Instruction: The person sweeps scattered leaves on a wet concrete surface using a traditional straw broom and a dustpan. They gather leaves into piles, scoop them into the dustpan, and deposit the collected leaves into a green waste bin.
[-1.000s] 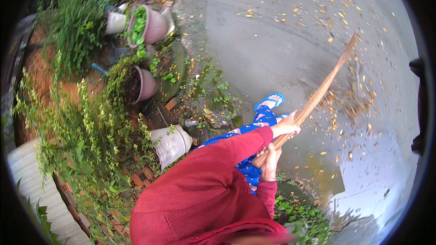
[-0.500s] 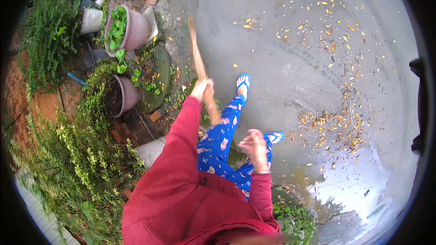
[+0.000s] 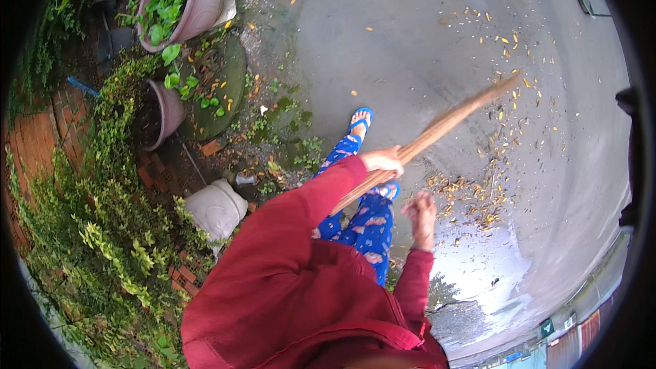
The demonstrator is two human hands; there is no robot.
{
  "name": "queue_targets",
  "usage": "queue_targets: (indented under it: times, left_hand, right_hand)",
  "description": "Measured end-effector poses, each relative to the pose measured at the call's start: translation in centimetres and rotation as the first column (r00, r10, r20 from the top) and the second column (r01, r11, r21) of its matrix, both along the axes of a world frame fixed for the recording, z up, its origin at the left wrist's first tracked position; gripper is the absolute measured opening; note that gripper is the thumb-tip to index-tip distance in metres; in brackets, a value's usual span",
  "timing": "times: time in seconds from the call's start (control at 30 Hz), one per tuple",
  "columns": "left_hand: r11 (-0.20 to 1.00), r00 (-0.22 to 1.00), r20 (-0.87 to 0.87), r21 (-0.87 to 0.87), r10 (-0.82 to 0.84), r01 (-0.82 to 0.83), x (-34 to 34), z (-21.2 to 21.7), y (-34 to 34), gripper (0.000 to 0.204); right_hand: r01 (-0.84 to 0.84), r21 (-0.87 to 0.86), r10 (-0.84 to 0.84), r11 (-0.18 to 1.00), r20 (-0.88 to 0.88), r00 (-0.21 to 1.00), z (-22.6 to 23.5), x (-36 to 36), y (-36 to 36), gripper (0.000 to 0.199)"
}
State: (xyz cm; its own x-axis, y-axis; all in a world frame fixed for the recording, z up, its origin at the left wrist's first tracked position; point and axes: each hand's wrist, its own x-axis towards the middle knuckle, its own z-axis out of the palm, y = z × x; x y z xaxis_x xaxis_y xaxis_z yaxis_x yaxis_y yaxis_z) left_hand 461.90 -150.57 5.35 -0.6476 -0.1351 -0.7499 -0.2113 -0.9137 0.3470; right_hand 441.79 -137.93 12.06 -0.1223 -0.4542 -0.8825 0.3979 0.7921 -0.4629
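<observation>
1. At the left, a large planter (image 3: 203,5) and a smaller pot (image 3: 169,115) are standing among greenery, with a white sack (image 3: 216,210) sitting nearby.
2. The left hand (image 3: 384,162) is gripping a broom (image 3: 444,125), its fingers wrapping around the shaft.
3. The right hand (image 3: 421,215) is hanging empty beside the broom, fingers loosely curling around nothing; it is blurring slightly.
4. The broom is slanting over the grey concrete (image 3: 383,41), its far end pointing up and right. It is looking like a long, tan-brown bundle of stiff strands, narrowing toward a slightly bending tip. Whether that tip is touching the ground, I cannot tell.
5. Further right, a loose leaf patch (image 3: 468,198) is lying beside a shiny wet area (image 3: 482,256). Judging by this, the sweeping is looking partway along.
6. Beyond, scattered yellow leaves (image 3: 506,39) are dotting the concrete, apparently remaining ungathered.
</observation>
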Motion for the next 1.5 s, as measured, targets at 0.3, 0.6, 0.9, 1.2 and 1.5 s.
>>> queue_targets:
  times: [0.3,0.6,0.9,1.2,1.5]
  left_hand:
    - [0.909,0.691,0.631,-0.055,0.352,-0.413,20.6,9.4,15.3,0.066]
    - [0.806,0.676,0.482,-0.117,0.557,-0.581,1.4,1.0,13.5,0.045]
    - [0.889,0.946,-0.107,-0.324,0.305,-0.323,-5.0,5.7,-0.6,0.086]
    - [0.812,0.543,0.618,-0.316,0.568,-0.490,10.4,8.9,2.5,0.051]
    - [0.920,0.608,0.782,-0.329,0.139,0.213,-9.4,-4.7,-0.6,0.074]
  right_hand:
    - [-0.102,0.106,0.106,0.989,-0.040,0.994,-4.6,0.7,-0.4,0.017]
    - [-0.308,0.330,0.348,0.892,-0.068,0.935,-7.1,-5.7,5.0,0.017]
    - [-0.266,0.110,0.282,0.958,-0.166,0.945,-6.4,-12.9,-4.7,0.016]
    - [-0.013,-0.004,0.012,1.000,-0.100,0.995,-8.7,-17.4,-8.6,0.017]
    - [0.094,0.356,-0.038,0.930,-0.162,0.986,-9.9,-21.5,6.5,0.015]
